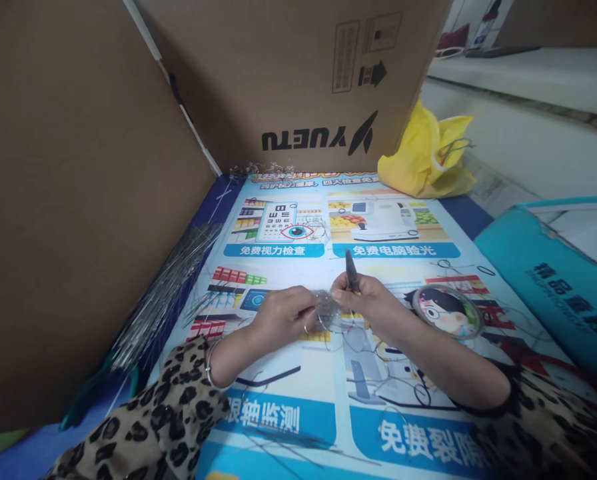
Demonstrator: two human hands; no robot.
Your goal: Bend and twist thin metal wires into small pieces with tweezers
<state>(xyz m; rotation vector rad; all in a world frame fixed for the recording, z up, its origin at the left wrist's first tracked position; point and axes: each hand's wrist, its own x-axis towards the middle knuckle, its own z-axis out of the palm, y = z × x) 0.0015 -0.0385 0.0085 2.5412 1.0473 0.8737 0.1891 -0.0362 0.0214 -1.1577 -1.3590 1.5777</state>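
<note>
Thumb and fingers of my left hand [281, 317] pinch a small bundle of thin looped wire [327, 309] above the printed poster. My right hand [371, 303] grips a pair of pliers [350, 268], whose dark jaws point up and away from me. Its fingertips are close against the right side of the looped wire; whether they also hold a strand cannot be made out. Loose wire pieces [421, 393] lie on the poster below my right forearm. A round case with a cartoon face [446, 311] sits just beyond that forearm.
Cardboard panels [298, 73] stand behind and at the left. Long straight wires [166, 293] lie in a bundle at left. A yellow bag [423, 160] stands at the back right, a teal box [553, 273] at right. Small wire shapes [263, 171] line the poster's far edge.
</note>
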